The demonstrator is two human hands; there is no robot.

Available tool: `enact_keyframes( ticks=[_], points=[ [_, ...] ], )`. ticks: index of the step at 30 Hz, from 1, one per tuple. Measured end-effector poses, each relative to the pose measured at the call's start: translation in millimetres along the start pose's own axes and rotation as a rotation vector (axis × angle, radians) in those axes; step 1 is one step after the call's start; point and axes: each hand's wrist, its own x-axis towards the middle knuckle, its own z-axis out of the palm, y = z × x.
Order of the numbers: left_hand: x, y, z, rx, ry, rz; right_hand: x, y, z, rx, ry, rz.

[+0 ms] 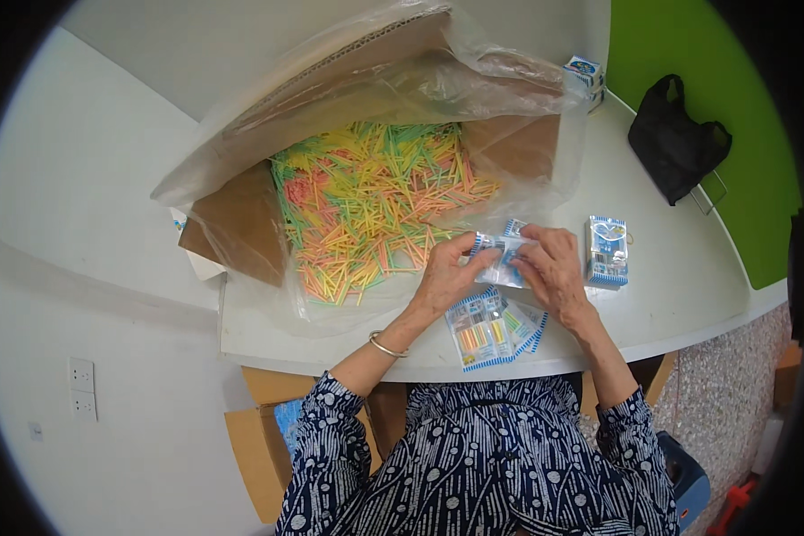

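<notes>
filled packets (491, 330) lie flat at table (688, 295) near edge | left hand (447, 277) and right hand (554, 272) pinch small clear packet (502, 255) just above them | packet stack (607, 252) to right | lined box of coloured sticks (375, 196) beyond | black bag (677, 138) at far right corner

A single view is given, taken from a fisheye camera worn on the person's head and aimed steeply down, so that the white table (688, 295) is seen from close above and the person's patterned lap fills the lower middle of the frame. The forearms are seen entering from the lower edge, and a lined cardboard box (241, 223) occupies the upper centre. Straight edges are bent toward the dark circular rim.
</notes>
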Motion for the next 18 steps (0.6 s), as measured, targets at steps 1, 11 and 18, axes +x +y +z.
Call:
enact_keyframes(
  ticks=[1,11,18],
  points=[
    [-1,0,0,0.005,0.004,0.000,1,0,1,0.005,0.003,-0.003],
    [-16,2,-8,0.375,0.270,0.255,26,-11,7,0.631,-0.251,0.453],
    [-19,1,-16,0.490,0.284,0.328,30,-20,6,0.599,-0.328,0.458]
  ],
)
